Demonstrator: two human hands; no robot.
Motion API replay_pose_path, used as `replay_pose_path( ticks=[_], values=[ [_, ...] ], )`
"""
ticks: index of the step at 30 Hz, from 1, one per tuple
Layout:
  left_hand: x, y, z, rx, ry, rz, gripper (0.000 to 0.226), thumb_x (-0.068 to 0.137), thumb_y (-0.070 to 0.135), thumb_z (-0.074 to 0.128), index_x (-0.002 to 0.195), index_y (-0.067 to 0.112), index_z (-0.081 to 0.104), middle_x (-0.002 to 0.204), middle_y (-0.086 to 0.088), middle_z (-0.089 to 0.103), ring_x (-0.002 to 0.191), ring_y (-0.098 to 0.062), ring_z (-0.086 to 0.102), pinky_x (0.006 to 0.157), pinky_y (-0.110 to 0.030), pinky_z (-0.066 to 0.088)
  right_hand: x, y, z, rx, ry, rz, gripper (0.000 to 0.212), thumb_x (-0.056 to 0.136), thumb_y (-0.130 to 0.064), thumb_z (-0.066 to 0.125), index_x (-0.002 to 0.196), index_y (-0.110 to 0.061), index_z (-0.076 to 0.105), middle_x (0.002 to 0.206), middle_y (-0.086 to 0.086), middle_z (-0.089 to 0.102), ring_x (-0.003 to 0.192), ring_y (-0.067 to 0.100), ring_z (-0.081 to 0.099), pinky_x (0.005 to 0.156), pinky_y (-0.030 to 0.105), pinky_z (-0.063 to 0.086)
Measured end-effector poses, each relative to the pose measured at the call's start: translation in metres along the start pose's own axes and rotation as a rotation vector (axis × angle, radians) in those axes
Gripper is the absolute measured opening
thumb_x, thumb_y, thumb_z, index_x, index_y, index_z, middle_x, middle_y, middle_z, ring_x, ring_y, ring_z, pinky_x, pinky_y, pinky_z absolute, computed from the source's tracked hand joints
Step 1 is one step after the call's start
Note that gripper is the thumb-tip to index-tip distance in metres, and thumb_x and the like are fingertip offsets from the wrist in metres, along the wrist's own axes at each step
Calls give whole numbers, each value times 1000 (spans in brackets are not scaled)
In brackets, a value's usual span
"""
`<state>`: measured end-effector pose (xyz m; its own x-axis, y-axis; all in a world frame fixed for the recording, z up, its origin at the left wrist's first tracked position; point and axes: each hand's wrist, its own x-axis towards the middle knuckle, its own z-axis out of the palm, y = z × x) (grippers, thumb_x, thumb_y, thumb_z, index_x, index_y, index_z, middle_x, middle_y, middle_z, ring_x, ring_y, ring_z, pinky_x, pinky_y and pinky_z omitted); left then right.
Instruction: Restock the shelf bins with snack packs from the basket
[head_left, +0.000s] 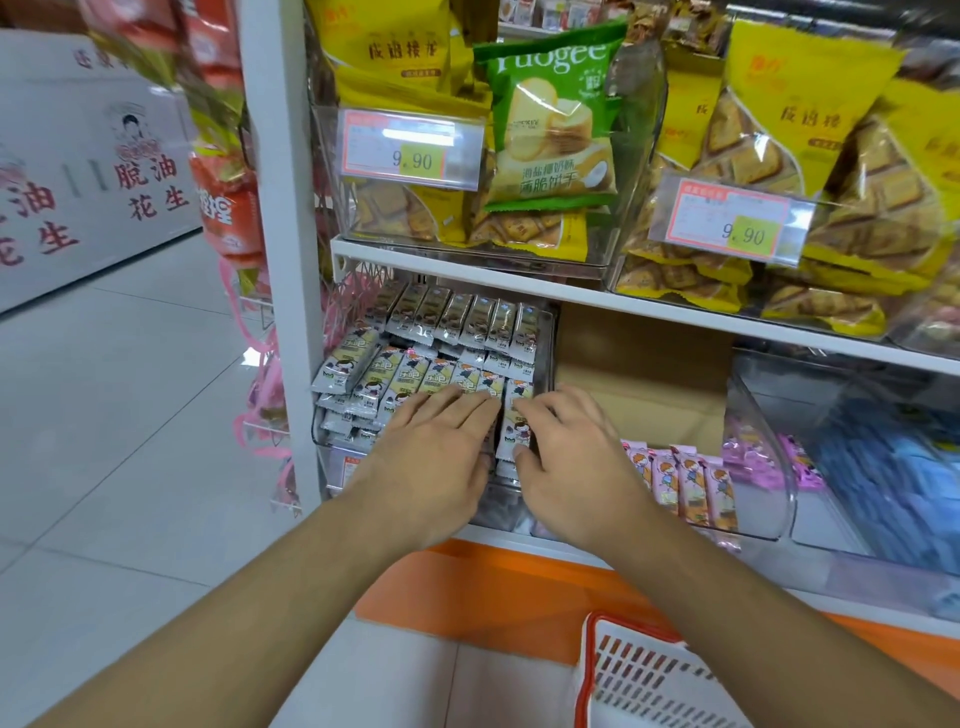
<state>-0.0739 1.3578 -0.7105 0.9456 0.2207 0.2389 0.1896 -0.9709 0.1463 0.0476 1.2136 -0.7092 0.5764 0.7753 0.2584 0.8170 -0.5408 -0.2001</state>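
Observation:
A clear bin (322, 434) on the lower shelf holds rows of small grey-and-yellow snack packs (415, 371). My left hand (434, 457) lies flat on the front row, fingers straight. My right hand (566, 462) is just beside it, its fingers and thumb pinching one upright pack (517, 421) at the bin's right end. The white basket with a red rim (631, 675) stands on the floor at the bottom right, only partly in view; I cannot see what is in it.
To the right, another clear bin (779, 493) holds pink snack packs (691, 486). A cardboard box (639, 374) sits behind them. The upper shelf (519, 275) carries bins of yellow and green biscuit bags. An orange base runs below; tiled floor lies left.

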Motion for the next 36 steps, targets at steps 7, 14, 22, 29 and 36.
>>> replay_pose_path(
  ticks=[7, 14, 22, 29, 36],
  values=[
    [-2, 5, 0, 4, 28, -1, 62, 106, 38, 40, 163, 24, 21, 169, 9, 22, 157, -16, 12, 129, -42, 4, -1, 1, 0, 2, 5, 1, 61, 95, -39, 44, 148, -13, 55, 150, 6, 51, 150, 29, 31, 124, 49, 30],
    [-2, 8, -1, -20, 61, 1, 61, 105, 36, 41, 162, 23, 23, 167, 9, 26, 155, -15, 16, 129, -40, 5, -2, 4, -4, 17, 21, -22, 53, 102, -30, 57, 151, -10, 52, 154, 6, 49, 151, 26, 28, 126, 45, 26],
    [-7, 7, 0, -22, 72, 1, 59, 104, 36, 41, 160, 27, 27, 165, 11, 29, 154, -12, 20, 128, -41, 11, -9, 7, -14, 69, 61, -6, 47, 100, -24, 59, 145, -12, 53, 146, 2, 52, 142, 20, 35, 122, 37, 31],
    [-9, 6, 1, -23, 73, 15, 59, 103, 33, 43, 160, 28, 27, 165, 11, 29, 154, -13, 20, 128, -42, 13, -20, 6, -19, 80, 34, 9, 47, 99, -19, 57, 146, -15, 52, 146, -1, 49, 141, 17, 35, 121, 39, 34],
    [-13, 10, -2, -30, 70, 11, 59, 104, 33, 42, 161, 26, 27, 165, 9, 30, 154, -14, 20, 127, -43, 16, -23, 1, -19, 79, 27, -19, 49, 101, -19, 55, 149, -14, 50, 153, -1, 46, 147, 15, 30, 124, 32, 26]
  ],
)
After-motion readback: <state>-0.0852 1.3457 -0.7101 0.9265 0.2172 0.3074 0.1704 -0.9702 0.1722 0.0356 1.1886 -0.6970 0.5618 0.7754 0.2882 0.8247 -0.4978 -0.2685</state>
